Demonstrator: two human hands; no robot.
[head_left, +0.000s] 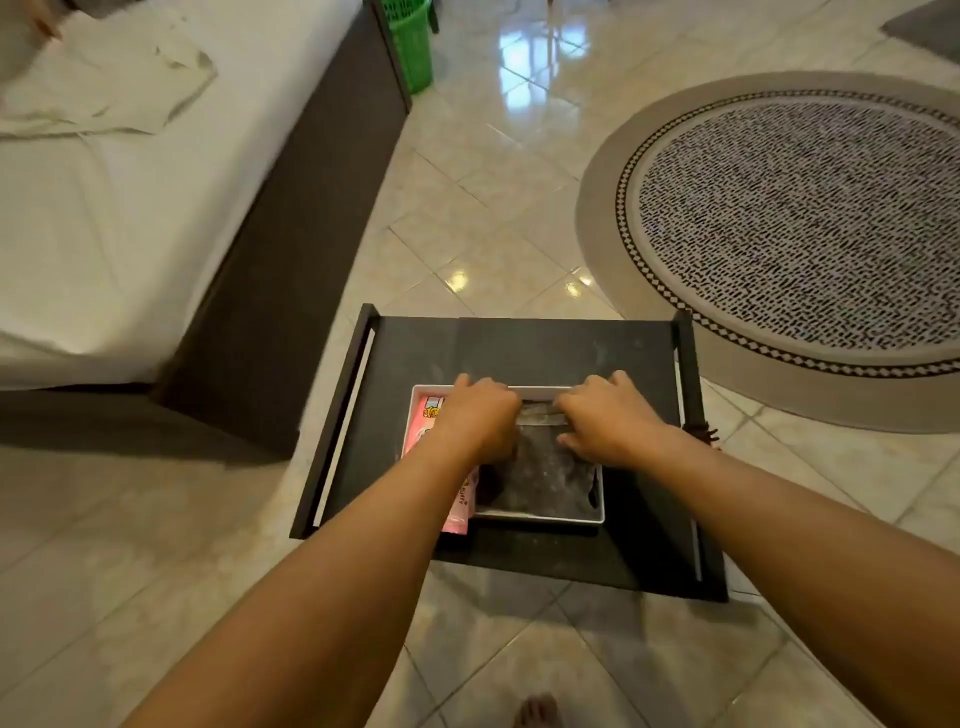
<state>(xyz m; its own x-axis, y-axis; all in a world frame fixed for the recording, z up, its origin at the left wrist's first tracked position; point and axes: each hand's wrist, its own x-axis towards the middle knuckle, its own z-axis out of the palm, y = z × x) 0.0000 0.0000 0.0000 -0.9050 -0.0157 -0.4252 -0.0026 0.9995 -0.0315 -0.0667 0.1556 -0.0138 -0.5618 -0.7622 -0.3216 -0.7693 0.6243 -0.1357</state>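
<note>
With curled fingers, the left hand (480, 415) and right hand (605, 418) grip the far edge of the dark cloth (543, 480) inside the white box (597, 517) on the tabletop (519, 345); tucking evenly should keep it flat.

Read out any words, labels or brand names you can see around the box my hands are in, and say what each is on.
On the pink packet, top end beside the left hand: orange cartoon lettering, too blurred to read.
On the pink packet, lower end: small orange letters, partly covered and unreadable.
On the white box, the dark table and the green basket: no text visible.
</note>
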